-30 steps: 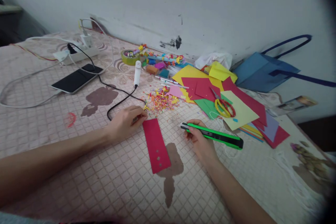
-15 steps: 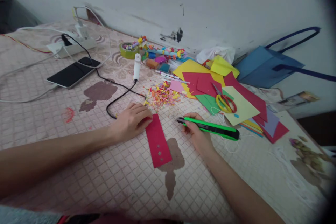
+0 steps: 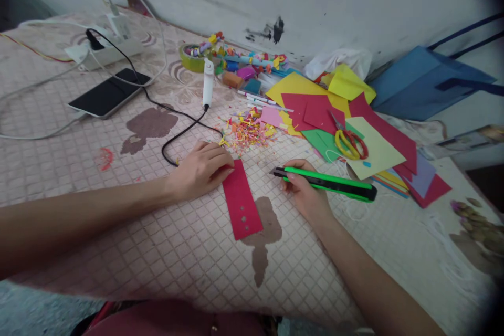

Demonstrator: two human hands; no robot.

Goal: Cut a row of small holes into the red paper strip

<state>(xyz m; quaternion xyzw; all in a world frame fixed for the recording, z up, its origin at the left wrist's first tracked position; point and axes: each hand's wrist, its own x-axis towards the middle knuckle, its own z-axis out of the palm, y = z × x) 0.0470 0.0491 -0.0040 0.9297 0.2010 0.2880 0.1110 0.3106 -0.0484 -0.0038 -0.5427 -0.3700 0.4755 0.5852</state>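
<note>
A red paper strip (image 3: 241, 201) with small punched holes lies flat on the patterned table cover (image 3: 169, 252). My left hand (image 3: 202, 168) rests at the strip's top left corner, fingers curled and pressing its edge. My right hand (image 3: 305, 191) is closed around a green and black utility knife (image 3: 328, 184), whose tip points left toward the strip, a short gap away. A pile of small coloured paper scraps (image 3: 246, 134) lies just beyond the strip.
Coloured paper sheets (image 3: 354, 131) with yellow-handled scissors (image 3: 348, 143) lie at the right. A white pen-like tool (image 3: 207, 84) with a black cable, a phone (image 3: 108, 93), a power strip (image 3: 104, 52), a tape roll (image 3: 192, 58) and a blue bag (image 3: 425, 84) sit farther back.
My left hand has slid right onto the strip's top corner. The view has shifted; my right hand still holds the knife beside the strip.
</note>
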